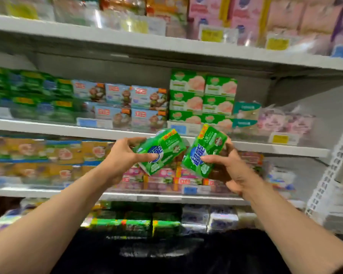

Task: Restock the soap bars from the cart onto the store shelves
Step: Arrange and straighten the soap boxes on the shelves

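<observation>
Two green soap packs with blue and white lettering and a yellow corner label are held up in front of the shelves. The left soap pack (161, 150) is gripped in the left hand (120, 155), tilted. The right soap pack (204, 150) stands more upright, gripped by the right hand (229, 167). Just behind both hands runs a white shelf edge (67, 129), carrying blurred boxed soaps above it.

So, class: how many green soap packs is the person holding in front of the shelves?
2. One green soap pack is in the left hand; the other pack is in the right hand. Both are tilted, held side by side before the shelves.
</observation>
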Demonstrator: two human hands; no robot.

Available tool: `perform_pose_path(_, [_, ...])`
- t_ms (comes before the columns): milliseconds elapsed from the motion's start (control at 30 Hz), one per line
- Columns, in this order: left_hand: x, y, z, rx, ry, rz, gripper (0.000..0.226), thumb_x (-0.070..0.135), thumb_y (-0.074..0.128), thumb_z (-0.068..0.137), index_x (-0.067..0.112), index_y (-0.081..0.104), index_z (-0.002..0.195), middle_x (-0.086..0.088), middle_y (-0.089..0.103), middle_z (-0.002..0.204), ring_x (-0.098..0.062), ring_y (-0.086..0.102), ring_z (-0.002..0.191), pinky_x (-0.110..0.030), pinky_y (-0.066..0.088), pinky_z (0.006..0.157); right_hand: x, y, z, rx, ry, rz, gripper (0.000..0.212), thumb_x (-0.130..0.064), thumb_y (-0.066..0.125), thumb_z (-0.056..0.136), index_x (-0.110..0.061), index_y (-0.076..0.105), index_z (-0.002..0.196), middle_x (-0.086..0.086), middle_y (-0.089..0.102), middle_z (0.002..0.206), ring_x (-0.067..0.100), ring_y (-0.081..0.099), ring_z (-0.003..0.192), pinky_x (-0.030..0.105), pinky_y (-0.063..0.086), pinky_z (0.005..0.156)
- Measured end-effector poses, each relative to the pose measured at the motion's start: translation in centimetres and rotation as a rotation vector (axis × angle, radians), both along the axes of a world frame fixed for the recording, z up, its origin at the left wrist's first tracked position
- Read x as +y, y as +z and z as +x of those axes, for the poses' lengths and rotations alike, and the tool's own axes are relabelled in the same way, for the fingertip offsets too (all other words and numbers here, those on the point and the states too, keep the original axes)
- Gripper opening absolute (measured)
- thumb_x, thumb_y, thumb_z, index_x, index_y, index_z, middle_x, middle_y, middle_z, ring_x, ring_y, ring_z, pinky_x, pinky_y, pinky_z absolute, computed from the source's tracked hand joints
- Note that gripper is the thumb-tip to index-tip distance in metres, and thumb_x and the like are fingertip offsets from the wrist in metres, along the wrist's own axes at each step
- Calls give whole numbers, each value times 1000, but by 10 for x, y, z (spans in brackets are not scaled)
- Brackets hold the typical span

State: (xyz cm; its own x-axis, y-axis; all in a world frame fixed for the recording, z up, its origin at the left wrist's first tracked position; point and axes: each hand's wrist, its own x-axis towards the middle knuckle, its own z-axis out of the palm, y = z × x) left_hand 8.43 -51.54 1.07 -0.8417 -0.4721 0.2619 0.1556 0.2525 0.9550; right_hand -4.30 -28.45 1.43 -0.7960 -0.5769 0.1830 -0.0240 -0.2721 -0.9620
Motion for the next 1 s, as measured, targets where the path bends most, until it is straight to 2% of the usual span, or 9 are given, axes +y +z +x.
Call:
perform_pose_path(200, [-81, -17, 89, 12, 291, 55, 83, 20, 88, 46, 5, 61, 123, -9, 71, 106, -14, 71, 86, -29, 56, 83, -129, 3, 41, 49, 251, 45, 64, -5, 78, 54, -17, 56, 113, 15, 69, 101, 29, 68, 76, 47, 57, 65])
perform_pose_path(267, [-99, -24, 115, 21, 379, 63, 71, 14, 86, 55, 6, 62, 120, -7, 72, 100, -5, 68, 76, -18, 54, 73, -162, -4, 55, 74, 261, 66, 50, -7, 82, 59, -17, 59, 103, 17, 68, 102, 28, 65, 82, 47, 53, 75])
perform_pose_path(333, [-117, -35, 138, 29, 469, 98, 66, 14, 87, 57, 7, 63, 118, -6, 72, 95, 0, 63, 62, -22, 56, 71, -191, -17, 68, 127, 246, 102, 41, -16, 83, 60, -16, 62, 96, 19, 68, 103, 26, 63, 86, 48, 52, 82])
perform_pose_path(467, [-154, -69, 184, 16, 583, 213, 84, 21, 95, 43, 2, 63, 118, -13, 72, 96, -6, 63, 58, -18, 48, 51, -240, -52, 82, 108, 253, 200, 31, -9, 82, 68, -15, 58, 86, 19, 65, 93, 26, 61, 80, 46, 53, 73])
perform_pose_path(567, [-178, -90, 208, -38, 721, 200, 62, 9, 89, 56, 1, 67, 113, -15, 72, 92, -11, 62, 58, -23, 46, 50, -262, -76, 88, 33, 270, 276, 32, -10, 80, 71, -15, 52, 86, 14, 66, 90, 22, 64, 67, 35, 55, 57])
perform_pose_path(633, [-192, -98, 214, -93, 771, 199, 47, 4, 86, 61, 0, 68, 104, -8, 70, 78, -6, 61, 50, -20, 46, 45, -273, -90, 91, -17, 280, 325, 34, -11, 79, 74, -13, 51, 93, 9, 62, 88, 14, 62, 61, 37, 58, 54])
perform_pose_path(767, [-213, -108, 210, -207, 784, 195, 43, 8, 88, 60, 1, 68, 97, -2, 68, 75, -11, 63, 64, -22, 52, 54, -289, -121, 102, -108, 225, 410, 49, -14, 80, 73, -15, 48, 110, 8, 60, 102, 23, 64, 84, 44, 60, 65])
perform_pose_path(900, [-227, -106, 196, -165, 700, 229, 68, 16, 90, 52, 3, 65, 114, -8, 72, 90, -18, 68, 76, -25, 49, 57, -297, -128, 113, -169, 233, 342, 61, -7, 78, 73, -19, 47, 124, 12, 64, 104, 21, 68, 81, 38, 58, 58])
perform_pose_path(1000, [-235, -97, 188, 11, 577, 261, 88, 27, 92, 45, 10, 61, 125, -10, 73, 100, -25, 70, 88, -34, 53, 73, -313, -97, 120, -116, 353, 200, 85, -16, 86, 58, -38, 48, 131, 16, 62, 118, 26, 70, 94, 48, 59, 71])
